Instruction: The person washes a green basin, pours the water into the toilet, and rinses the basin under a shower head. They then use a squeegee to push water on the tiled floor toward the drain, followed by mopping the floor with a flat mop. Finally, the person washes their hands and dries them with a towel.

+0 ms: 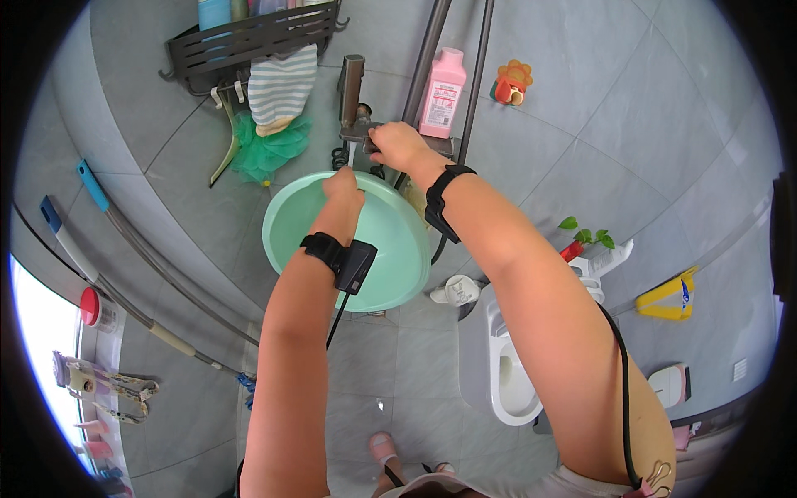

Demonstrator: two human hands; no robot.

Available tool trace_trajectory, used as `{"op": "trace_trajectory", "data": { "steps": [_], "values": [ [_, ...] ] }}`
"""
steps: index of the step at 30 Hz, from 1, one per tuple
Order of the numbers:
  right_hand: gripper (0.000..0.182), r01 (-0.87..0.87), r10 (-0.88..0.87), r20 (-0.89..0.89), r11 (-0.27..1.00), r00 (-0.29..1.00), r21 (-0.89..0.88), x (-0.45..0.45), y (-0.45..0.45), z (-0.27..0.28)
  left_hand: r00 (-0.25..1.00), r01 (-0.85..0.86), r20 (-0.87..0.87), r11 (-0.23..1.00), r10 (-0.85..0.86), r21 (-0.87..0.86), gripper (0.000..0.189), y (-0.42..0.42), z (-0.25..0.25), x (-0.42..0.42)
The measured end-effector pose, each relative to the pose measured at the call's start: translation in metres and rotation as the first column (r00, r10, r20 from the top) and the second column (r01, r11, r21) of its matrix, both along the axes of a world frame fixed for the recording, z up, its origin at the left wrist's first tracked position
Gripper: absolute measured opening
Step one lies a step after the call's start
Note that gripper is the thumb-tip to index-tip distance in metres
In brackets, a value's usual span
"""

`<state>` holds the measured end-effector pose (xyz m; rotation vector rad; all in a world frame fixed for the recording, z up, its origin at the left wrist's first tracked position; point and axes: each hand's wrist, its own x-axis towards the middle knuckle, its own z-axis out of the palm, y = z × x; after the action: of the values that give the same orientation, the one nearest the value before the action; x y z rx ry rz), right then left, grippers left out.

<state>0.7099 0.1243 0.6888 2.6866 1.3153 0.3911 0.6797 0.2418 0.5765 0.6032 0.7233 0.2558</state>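
My left hand (pixel 342 185) is closed over the far rim of a large mint-green plastic basin (pixel 389 267); its fingers are mostly hidden. The basin looks tilted beneath a wall-mounted shower mixer tap (pixel 356 129). A thin pale stream of water (pixel 352 154) shows between the spout and that hand. My right hand (pixel 397 147) grips the right part of the mixer, with its fingers curled over the front edge. A pink bottle with a printed label (pixel 443 96) stands on the mixer's ledge just beyond the right hand.
A dark wall rack (pixel 252 37) holds bottles, with a striped cloth (pixel 281 84) and green bath puff (pixel 271 149) hanging below. Long-handled tools (pixel 131 305) lean at left. A toilet (pixel 507 373) stands right, near a white cup-like item (pixel 461 291). Grey floor tiles (pixel 364 358) lie below.
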Motion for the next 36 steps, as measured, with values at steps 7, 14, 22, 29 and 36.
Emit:
{"op": "trace_trajectory", "data": {
  "steps": [7, 14, 22, 29, 36],
  "values": [
    [0.029, -0.024, 0.024, 0.007, 0.998, 1.0, 0.066, -0.004, 0.004, 0.003, 0.993, -0.038, 0.106, 0.998, 0.042, -0.042, 0.029, 0.004, -0.007, -0.024],
    [0.024, 0.04, -0.036, -0.058, 0.997, 0.998, 0.059, -0.003, 0.009, 0.015, 0.981, 0.06, 0.193, 0.991, -0.036, -0.121, 0.031, 0.016, -0.023, -0.026],
    [0.028, -0.011, 0.013, -0.053, 0.999, 0.999, 0.038, 0.007, 0.008, 0.014, 0.934, 0.142, 0.344, 0.984, -0.097, -0.107, 0.032, 0.007, -0.061, -0.107],
    [0.038, 0.03, -0.001, -0.179, 0.987, 0.984, 0.157, 0.018, -0.003, 0.005, 0.881, 0.173, 0.45, 0.985, -0.148, -0.014, 0.034, -0.011, -0.082, -0.202],
    [0.039, -0.228, 0.184, 0.136, 0.731, 0.974, 0.643, -0.128, -0.054, -0.058, 0.906, 0.213, 0.37, 0.977, -0.204, 0.015, 0.033, 0.002, -0.104, -0.275]
  ]
}}
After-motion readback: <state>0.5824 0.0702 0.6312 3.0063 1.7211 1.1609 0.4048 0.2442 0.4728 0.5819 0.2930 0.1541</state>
